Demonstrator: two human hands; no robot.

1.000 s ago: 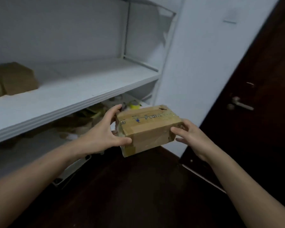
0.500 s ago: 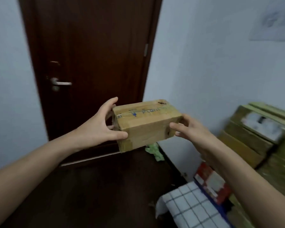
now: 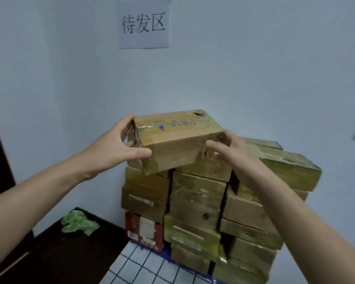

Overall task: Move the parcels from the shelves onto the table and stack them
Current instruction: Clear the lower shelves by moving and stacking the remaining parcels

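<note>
Head camera has us holding a brown cardboard parcel wrapped in clear tape (image 3: 176, 140) dead centre, one hand on each end. Our left hand (image 3: 115, 148) grips the 9 o'clock end, thumb on the front face and fingers round the side. Our right hand (image 3: 232, 152) holds the 3 o'clock end, fingers curled onto it. The parcel sits right over the top of the stack of taped brown boxes (image 3: 197, 201) running off toward 5 o'clock; we can't tell if it's touching yet. The stack stands on a table with a white grid-pattern cloth (image 3: 143, 267) at 6 o'clock. A white paper sign (image 3: 143, 23) is on the wall at 12 o'clock, and a crumpled green plastic bag (image 3: 79, 222) lies at 8 o'clock.
</note>
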